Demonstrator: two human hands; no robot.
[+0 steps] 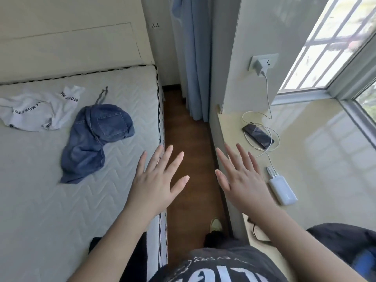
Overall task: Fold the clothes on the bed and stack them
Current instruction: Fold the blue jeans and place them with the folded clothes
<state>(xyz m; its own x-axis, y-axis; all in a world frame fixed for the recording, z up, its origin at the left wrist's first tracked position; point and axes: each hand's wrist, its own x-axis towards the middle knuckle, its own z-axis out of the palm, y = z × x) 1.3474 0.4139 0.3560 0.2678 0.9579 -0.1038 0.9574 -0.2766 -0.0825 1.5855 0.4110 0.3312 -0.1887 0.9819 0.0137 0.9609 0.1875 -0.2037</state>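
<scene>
A crumpled pair of blue denim shorts [94, 139] lies on the bare quilted mattress [50, 200], near its right side. A rumpled white T-shirt with black lettering [38, 108] lies beyond it to the left, almost touching it. My left hand [158, 180] hovers over the mattress's right edge with fingers spread, holding nothing. My right hand [240, 178] is held out flat over the gap between bed and window ledge, fingers straight, also holding nothing. Both hands are to the right of the shorts and apart from them.
A narrow strip of brown floor [187, 159] runs between the bed and a cream window ledge [325, 159]. On the ledge lie a phone [258, 135] on a white charging cable and a white power bank [282, 189]. A blue curtain [195, 68] hangs ahead.
</scene>
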